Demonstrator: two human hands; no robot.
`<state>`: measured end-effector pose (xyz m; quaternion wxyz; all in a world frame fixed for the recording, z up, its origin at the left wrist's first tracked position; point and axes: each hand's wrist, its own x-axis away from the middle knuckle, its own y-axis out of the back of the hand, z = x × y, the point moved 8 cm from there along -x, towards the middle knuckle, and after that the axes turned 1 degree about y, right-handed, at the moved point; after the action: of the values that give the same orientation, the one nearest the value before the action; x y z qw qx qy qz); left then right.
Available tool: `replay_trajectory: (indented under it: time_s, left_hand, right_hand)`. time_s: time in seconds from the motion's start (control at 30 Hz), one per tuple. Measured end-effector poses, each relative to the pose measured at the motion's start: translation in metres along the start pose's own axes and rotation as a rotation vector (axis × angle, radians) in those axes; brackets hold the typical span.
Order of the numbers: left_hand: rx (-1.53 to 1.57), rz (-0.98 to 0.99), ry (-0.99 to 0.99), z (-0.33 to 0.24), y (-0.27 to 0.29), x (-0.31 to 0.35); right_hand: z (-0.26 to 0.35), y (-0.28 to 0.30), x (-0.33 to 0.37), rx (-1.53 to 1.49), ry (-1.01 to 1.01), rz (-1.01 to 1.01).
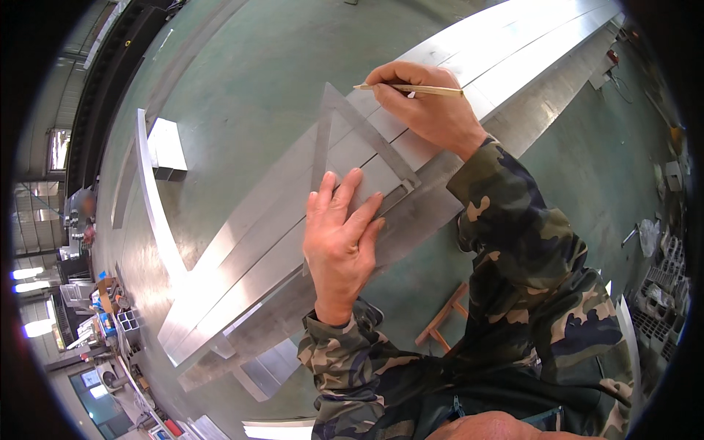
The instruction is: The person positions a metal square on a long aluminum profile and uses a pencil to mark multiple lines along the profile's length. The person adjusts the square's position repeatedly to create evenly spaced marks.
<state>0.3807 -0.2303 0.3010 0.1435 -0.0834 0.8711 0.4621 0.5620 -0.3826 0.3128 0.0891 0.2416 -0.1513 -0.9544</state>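
Spread over the lower part of a grey metal triangle square (371,139), my left hand (341,246) presses it down, fingers apart. The square lies flat on a long, shiny metal panel (249,264) with lengthwise lines or seams. One of its corners points away toward the panel's far edge. My right hand (433,110) pinches a light wooden pencil (440,91) between thumb and fingers. The pencil's tip points left, near the square's far corner; whether it touches anything cannot be told. Part of the square's near end is hidden beneath my left hand.
A curved metal strip (158,198) lies left of the panel, beside a white block (168,145). An orange-brown stool or frame (444,319) stands on the floor near me. Plastic crates (664,293) sit at far right; tools and bins clutter the far left.
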Motion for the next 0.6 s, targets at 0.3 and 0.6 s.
replay_trajectory:
  time_s: [0.3, 0.6]
  left_hand:
    - [-0.013, 0.014, 0.01, -0.003, -0.001, -0.003]
    - [-0.014, 0.011, 0.013, -0.004, 0.0, -0.003]
  right_hand:
    - [-0.002, -0.021, -0.002, 0.043, 0.009, 0.02]
    - [0.0, -0.022, -0.004, 0.071, 0.06, 0.023]
